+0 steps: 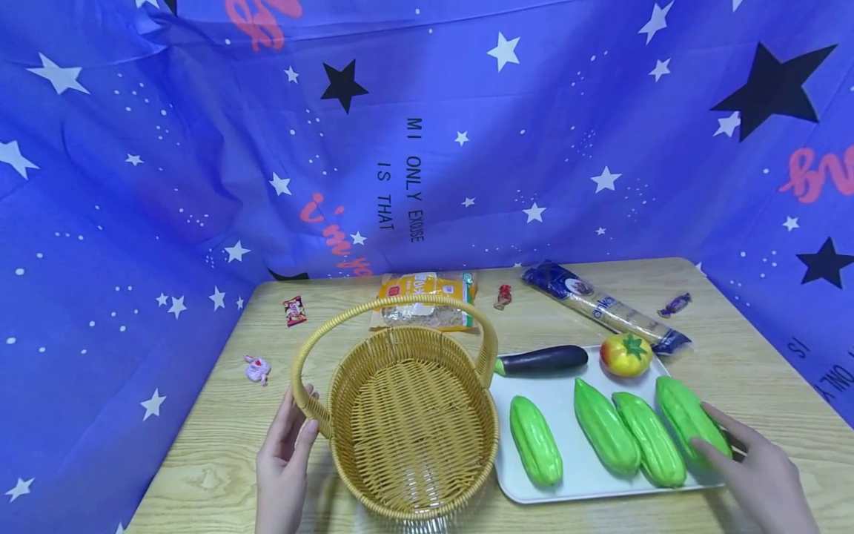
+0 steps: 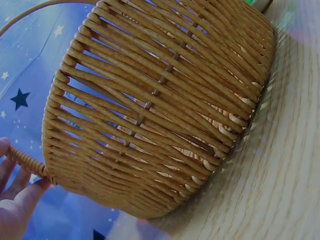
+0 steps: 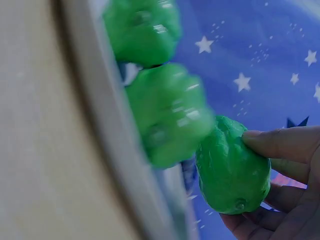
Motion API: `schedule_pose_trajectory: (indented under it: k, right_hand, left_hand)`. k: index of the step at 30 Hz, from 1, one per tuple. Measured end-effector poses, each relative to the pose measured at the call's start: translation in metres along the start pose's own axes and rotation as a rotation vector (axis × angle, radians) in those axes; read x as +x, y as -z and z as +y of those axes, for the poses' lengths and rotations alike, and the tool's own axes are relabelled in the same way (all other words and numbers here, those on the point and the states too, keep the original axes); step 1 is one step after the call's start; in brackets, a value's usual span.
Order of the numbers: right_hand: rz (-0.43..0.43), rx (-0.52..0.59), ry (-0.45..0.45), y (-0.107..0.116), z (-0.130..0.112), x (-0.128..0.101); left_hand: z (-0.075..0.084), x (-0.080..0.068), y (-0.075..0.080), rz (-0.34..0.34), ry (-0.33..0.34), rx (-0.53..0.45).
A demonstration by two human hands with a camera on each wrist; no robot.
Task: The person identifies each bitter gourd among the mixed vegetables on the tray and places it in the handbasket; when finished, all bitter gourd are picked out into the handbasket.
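Green and ribbed, the rightmost plastic gourd [image 1: 690,423] is sitting under our right hand [image 1: 760,475], whose fingers [image 3: 280,142] are curling round its near end and closing on it, thumb on top in the wrist view. The gourd is lying on the pale rectangular tray [image 1: 587,486], its long axis running from the near right edge away and slightly leftward, its tapered tip pointing toward the backdrop.

Our left hand [image 1: 283,463] is holding the woven wicker basket [image 1: 414,423] where its looped handle [image 1: 313,404] meets the rim, fingers [image 2: 22,192] lying fairly straight behind it and the thumb pressing against the front.

We are counting four green gourds on the tray, three close together on the right and one [image 1: 536,441] apart on the left, all roughly parallel. Behind them are lying one dark purple eggplant [image 1: 543,360] and one yellow-red tomato [image 1: 626,354]. Past the tray we are seeing one long spaghetti packet [image 1: 603,305], one orange noodle bag [image 1: 427,300] and four small wrapped sweets on the wooden table [image 1: 767,371].
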State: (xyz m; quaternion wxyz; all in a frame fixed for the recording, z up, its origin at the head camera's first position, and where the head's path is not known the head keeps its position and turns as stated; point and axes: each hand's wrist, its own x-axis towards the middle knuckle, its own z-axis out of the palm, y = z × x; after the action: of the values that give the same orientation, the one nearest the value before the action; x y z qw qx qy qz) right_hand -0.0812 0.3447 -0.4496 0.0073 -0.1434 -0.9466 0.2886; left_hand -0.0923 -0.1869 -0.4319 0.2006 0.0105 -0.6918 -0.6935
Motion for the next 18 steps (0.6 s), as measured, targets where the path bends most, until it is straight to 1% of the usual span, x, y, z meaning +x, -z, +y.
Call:
schedule_pose_trajectory:
  k: [7,12,18]
  right_hand:
    - [0.02,0.072,0.053,0.018,-0.021,0.005]
    - [0.017,0.116,0.085,0.022,-0.035,0.007]
    - [0.038,0.134,0.211,0.023,-0.049,0.01]
  left_hand:
    - [0.0,0.001,0.001,-0.001,-0.007,-0.022]
    - [-0.001,0.002,0.003,-0.013,-0.013,-0.019]
    - [-0.001,0.003,0.004,-0.02,0.004,-0.013]
